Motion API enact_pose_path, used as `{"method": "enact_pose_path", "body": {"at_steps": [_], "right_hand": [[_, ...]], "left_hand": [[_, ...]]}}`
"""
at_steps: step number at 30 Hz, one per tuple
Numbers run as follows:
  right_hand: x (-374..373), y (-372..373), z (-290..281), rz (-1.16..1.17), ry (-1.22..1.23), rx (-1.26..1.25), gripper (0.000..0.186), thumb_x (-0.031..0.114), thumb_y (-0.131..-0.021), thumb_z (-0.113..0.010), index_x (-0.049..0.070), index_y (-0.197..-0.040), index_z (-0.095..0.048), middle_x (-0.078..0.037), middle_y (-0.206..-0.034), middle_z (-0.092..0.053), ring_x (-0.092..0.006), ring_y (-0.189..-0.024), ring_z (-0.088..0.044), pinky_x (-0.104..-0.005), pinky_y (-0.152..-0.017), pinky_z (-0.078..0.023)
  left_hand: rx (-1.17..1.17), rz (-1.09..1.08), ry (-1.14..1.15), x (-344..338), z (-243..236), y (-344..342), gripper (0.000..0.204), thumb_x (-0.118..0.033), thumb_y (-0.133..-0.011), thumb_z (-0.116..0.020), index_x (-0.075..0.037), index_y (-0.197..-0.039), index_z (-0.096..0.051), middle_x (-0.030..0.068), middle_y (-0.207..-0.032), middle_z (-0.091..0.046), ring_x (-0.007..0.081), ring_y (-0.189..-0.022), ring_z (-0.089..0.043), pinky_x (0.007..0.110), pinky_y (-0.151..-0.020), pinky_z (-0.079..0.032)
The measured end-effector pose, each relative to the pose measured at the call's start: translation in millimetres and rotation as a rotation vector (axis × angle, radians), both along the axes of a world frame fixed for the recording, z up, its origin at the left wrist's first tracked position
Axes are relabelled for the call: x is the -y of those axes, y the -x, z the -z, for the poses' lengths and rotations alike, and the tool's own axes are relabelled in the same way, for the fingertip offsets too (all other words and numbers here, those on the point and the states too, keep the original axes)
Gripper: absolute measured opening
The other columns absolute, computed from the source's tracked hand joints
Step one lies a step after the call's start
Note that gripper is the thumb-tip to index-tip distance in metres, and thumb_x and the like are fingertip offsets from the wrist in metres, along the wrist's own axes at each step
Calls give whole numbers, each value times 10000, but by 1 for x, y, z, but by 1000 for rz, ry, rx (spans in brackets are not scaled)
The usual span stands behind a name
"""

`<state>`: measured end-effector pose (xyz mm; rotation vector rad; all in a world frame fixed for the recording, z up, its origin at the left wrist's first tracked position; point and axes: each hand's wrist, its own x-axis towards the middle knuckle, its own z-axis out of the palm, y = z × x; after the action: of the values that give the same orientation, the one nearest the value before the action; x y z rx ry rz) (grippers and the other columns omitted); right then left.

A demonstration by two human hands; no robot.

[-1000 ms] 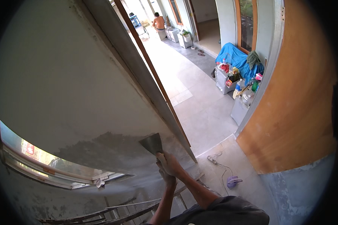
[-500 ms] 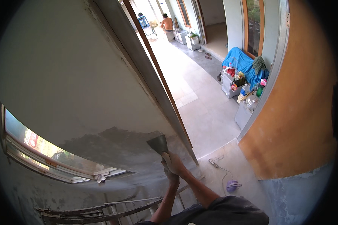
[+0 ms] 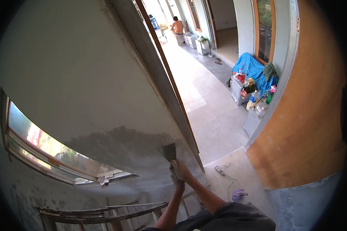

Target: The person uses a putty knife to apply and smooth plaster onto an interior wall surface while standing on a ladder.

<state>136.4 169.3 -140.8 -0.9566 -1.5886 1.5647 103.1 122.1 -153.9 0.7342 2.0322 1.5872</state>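
A putty knife (image 3: 168, 151) with a wide, dark blade points up against the plastered wall (image 3: 85, 77). My right hand (image 3: 182, 171) is closed round its handle. Just below and to the left, my left hand (image 3: 177, 182) is pressed close to the right one at the handle's lower end; its fingers are partly hidden. Around the blade spreads a darker grey, damp-looking patch (image 3: 123, 138) with a ragged upper edge.
A window (image 3: 61, 161) opens in the wall at left, above a ladder-like frame (image 3: 96, 220). On the floor at right lie a power strip (image 3: 219, 170) with its cord and a purple object (image 3: 239, 194). An orange panel (image 3: 297, 127) stands right. Beyond the doorway, a person (image 3: 177, 26) sits far off.
The view has shifted slightly, with the wall and doorway now further right. The putty knife's blade sits a little lower and further right, at a changed angle. Both hands keep their hold.
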Motion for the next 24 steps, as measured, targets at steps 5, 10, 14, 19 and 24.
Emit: {"method": "enact_pose_path", "body": {"at_steps": [5,10,14,19,24], "right_hand": [[1,-4,42,-36,17,0,407,360,-935,-421,-22,-892,-553,-166,-650,-585,-274,-589,-592,-396,-565,-447],[2,-6,41,-41,1,-1,381,334,-944,-423,-15,-845,-541,-98,-586,-546,-198,-499,-534,-355,-494,-422],[-9,-7,26,-48,-83,-49,351,311,-946,-429,-8,-850,-538,-81,-581,-533,-172,-504,-522,-342,-488,-410],[-27,-10,-50,31,-163,-83,328,288,-945,-438,-13,-858,-537,-111,-592,-540,-189,-515,-524,-348,-504,-413],[-34,-17,-49,4,-170,-52,327,278,-936,-443,-29,-873,-540,-147,-609,-547,-246,-540,-546,-380,-540,-423]], "left_hand": [[15,-14,-14,-2,8,-10,533,-417,-916,-463,-50,-1296,-396,155,-1032,-585,274,-896,-594,366,-721,-471],[11,0,-37,-4,9,-7,522,-408,-919,-463,-49,-1293,-398,151,-1026,-586,269,-893,-595,361,-718,-472],[-27,56,-110,-13,15,-10,514,-400,-921,-464,-48,-1290,-400,149,-1021,-587,264,-890,-596,358,-715,-472],[-192,76,-187,-38,13,-8,503,-390,-924,-464,-47,-1287,-401,146,-1015,-588,258,-886,-598,353,-711,-473],[-350,161,-14,-43,12,-9,633,-494,-917,-428,-79,-1381,-315,191,-1273,-459,300,-1117,-499,369,-848,-434]]}}
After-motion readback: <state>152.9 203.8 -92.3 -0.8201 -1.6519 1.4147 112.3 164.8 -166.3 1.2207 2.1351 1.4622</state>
